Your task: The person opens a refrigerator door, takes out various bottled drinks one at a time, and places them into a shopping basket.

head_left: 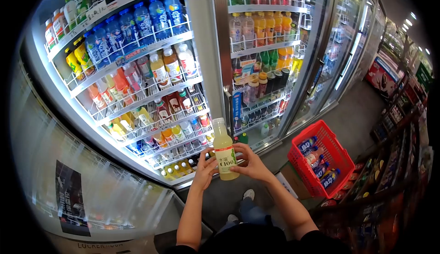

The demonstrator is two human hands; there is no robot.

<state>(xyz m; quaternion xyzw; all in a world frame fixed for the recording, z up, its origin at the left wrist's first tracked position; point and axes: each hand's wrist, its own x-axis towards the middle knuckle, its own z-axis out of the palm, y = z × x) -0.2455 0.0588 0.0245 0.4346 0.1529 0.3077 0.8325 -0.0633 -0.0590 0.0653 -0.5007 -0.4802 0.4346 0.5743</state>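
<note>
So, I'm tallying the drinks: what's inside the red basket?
The red basket holds several bottles, mostly blue-labelled, plus a pinkish one. They cover part of the basket's floor, so anything directly beneath them can't be seen.

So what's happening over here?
Someone is standing at an open drinks fridge, holding a bottle of pale yellow drink between the left hand and right hand. The fridge shelves hold rows of bottles, and a red basket to the right has several bottles in it.
</note>
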